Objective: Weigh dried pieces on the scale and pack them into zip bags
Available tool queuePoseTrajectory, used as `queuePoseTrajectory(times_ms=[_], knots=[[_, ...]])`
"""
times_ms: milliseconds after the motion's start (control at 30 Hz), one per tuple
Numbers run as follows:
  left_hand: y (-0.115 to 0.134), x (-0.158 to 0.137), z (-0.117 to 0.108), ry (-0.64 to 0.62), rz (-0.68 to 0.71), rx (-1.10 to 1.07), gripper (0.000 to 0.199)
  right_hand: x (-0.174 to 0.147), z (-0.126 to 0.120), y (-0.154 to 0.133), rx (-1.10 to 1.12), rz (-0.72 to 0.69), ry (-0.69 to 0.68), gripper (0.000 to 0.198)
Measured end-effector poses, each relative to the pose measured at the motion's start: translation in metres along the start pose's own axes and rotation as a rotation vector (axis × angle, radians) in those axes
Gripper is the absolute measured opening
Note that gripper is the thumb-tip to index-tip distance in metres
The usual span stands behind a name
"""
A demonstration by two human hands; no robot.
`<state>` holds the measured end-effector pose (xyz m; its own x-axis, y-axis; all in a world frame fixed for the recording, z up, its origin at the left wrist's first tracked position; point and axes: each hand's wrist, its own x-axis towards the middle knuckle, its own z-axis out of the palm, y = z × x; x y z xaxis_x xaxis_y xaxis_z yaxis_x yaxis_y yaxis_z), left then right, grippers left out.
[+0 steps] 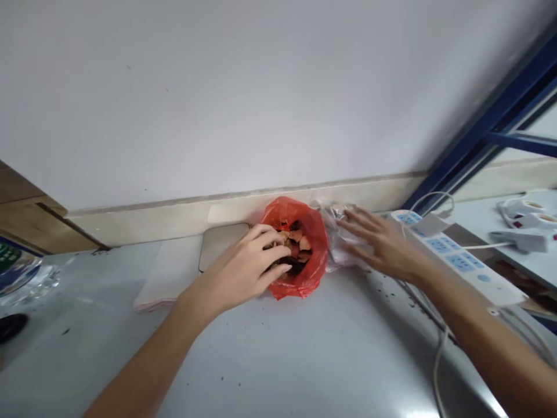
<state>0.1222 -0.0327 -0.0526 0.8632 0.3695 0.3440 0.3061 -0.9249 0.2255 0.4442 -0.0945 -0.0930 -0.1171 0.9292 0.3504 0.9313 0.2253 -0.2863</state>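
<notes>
A red plastic bag [321, 247] stands against the wall with its mouth open. Inside lie dry brown and dark pieces [300, 239], like peels or husks. My left hand [243, 264] reaches over the bag's left rim, its fingers bent and a little apart above the contents; I see nothing held in it. To the right of the red bag is a crumpled clear plastic bag [337, 247]. My right hand [383, 244], slightly blurred, has its fingers spread at that clear bag, touching it or just above it.
A white power strip [456, 255] with cables lies at the right, partly beneath my right arm. Left of the red bag are a grey flat device [220, 244] and white sheets [163, 278]. Dark crumbs dot the table [278, 360]. A blue metal frame [487, 125] rises at right.
</notes>
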Motion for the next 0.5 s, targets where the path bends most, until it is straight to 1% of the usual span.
queuePoseTrajectory(times_ms=[67, 133, 200, 300, 333, 367, 400, 433, 500], knots=[[0.000, 0.004, 0.003, -0.024, -0.006, -0.012, 0.021, -0.006, 0.008, 0.007, 0.014, 0.066, -0.134, 0.069], [-0.001, 0.005, 0.004, -0.042, -0.021, -0.022, 0.021, -0.008, 0.006, 0.004, 0.065, 0.096, -0.160, 0.076], [-0.003, 0.003, 0.003, -0.054, -0.050, -0.034, 0.019, -0.006, -0.003, -0.009, 0.093, 0.066, -0.089, 0.072], [-0.008, -0.002, -0.004, -0.057, -0.096, -0.043, 0.019, 0.006, -0.015, -0.044, 0.049, -0.019, 0.122, 0.048], [-0.010, -0.004, -0.007, -0.054, -0.109, -0.041, 0.020, 0.012, -0.016, -0.057, 0.035, -0.048, 0.155, 0.040], [-0.012, -0.006, -0.011, -0.051, -0.123, -0.034, 0.021, 0.020, -0.017, -0.071, 0.035, -0.075, 0.101, 0.037], [-0.013, -0.009, -0.014, -0.046, -0.135, -0.025, 0.021, 0.027, -0.016, -0.084, 0.043, -0.105, 0.005, 0.035], [-0.015, -0.011, -0.017, -0.037, -0.148, -0.015, 0.021, 0.036, -0.014, -0.095, 0.032, -0.106, -0.124, 0.033], [-0.017, -0.016, -0.023, -0.023, -0.174, 0.001, 0.020, 0.052, -0.007, -0.113, -0.024, -0.045, -0.375, 0.031]])
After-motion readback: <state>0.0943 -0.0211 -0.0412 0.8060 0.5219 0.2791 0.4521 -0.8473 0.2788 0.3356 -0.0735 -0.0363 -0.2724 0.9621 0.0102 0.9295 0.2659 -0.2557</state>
